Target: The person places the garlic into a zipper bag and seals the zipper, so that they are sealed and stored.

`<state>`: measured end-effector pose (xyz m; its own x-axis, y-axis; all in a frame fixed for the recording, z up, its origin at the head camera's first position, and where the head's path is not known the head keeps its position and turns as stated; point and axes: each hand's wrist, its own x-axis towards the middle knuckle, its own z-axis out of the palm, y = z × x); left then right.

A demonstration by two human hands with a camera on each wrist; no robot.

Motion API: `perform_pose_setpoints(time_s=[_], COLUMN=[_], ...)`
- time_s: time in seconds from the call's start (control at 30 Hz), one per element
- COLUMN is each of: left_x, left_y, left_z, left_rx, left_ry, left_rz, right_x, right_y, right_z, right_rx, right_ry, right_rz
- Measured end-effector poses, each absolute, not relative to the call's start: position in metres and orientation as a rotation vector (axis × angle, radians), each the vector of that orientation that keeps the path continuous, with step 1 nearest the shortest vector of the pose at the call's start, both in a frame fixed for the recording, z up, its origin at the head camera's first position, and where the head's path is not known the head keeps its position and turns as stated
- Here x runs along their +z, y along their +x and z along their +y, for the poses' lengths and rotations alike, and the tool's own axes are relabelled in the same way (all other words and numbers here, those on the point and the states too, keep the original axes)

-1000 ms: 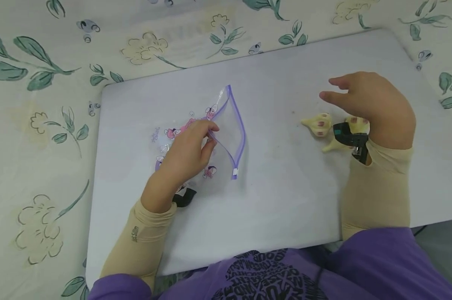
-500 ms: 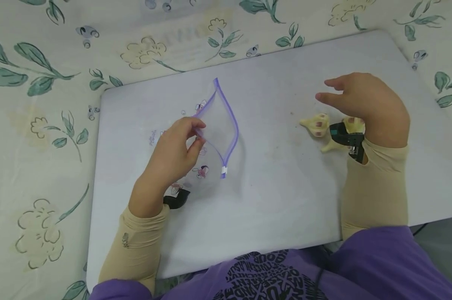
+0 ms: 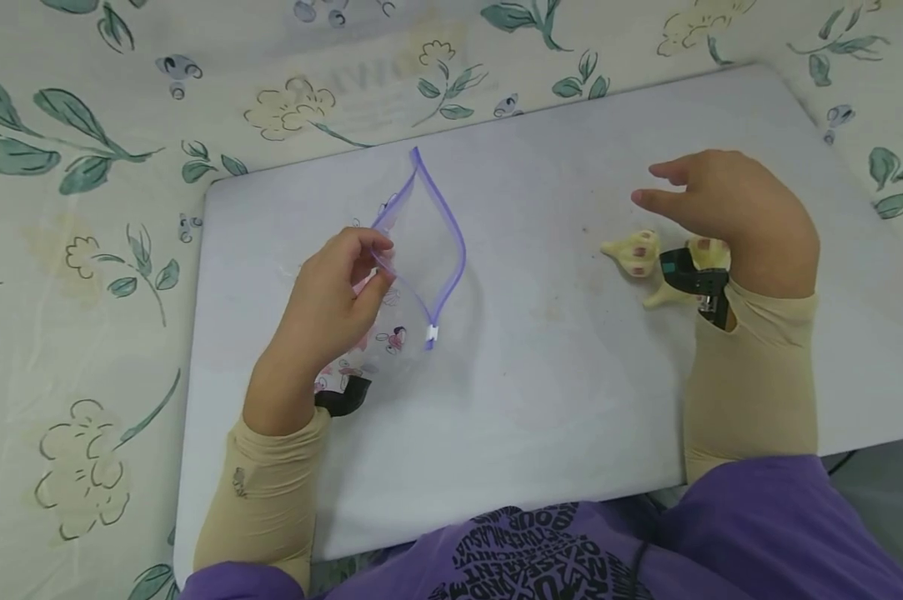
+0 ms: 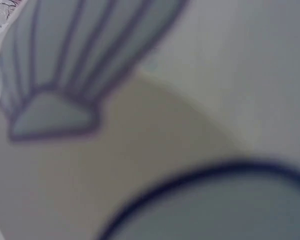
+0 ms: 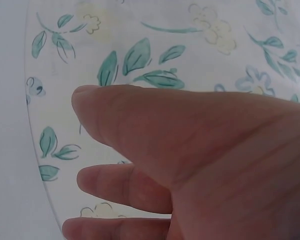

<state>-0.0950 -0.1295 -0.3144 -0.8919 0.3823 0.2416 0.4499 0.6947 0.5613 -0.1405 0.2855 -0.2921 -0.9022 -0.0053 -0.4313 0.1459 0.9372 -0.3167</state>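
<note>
My left hand [image 3: 331, 287] pinches the near rim of a clear zip bag [image 3: 462, 242] with a purple zip edge and pink cartoon prints. The bag's mouth gapes in a diamond shape, and a white slider [image 3: 432, 333] sits at its lower end. A blurred shell-like print [image 4: 55, 117] on the bag fills much of the left wrist view. Thumb and fingers apart, my right hand [image 3: 736, 208] holds nothing. Beneath its wrist lie several pale yellow bulb-shaped pieces [image 3: 639, 252] with reddish-brown patches, partly hidden by the black wrist camera.
A white tabletop [image 3: 556, 400] carries everything, its far edge running slantwise. Around it spreads a cloth [image 3: 98, 333] with leaf and flower prints. The person's purple shirt [image 3: 556, 550] borders the near edge.
My left hand has moved leftward with the bag, whose mouth now stands farther left and a little wider. My right hand has hardly moved.
</note>
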Motion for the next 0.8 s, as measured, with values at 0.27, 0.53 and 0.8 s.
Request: perform_pose_setpoints(time_s=[0.27, 0.53, 0.8], left_x=[-0.321, -0.319, -0.325], left_y=[-0.095, -0.089, -0.093], left_z=[-0.117, -0.11, -0.106], left_rx=[-0.953, -0.954, -0.956], left_ry=[-0.653, -0.613, -0.687], left_rz=[-2.878, -2.867, -2.779], right_x=[-0.295, -0.301, -0.312], right_y=[-0.143, -0.147, -0.135], right_z=[0.29, 0.29, 0.295], right_rx=[-0.526, -0.47, -0.407], right_ry=[0.142, 0.1, 0.008], right_rz=[2.663, 2.704, 2.656])
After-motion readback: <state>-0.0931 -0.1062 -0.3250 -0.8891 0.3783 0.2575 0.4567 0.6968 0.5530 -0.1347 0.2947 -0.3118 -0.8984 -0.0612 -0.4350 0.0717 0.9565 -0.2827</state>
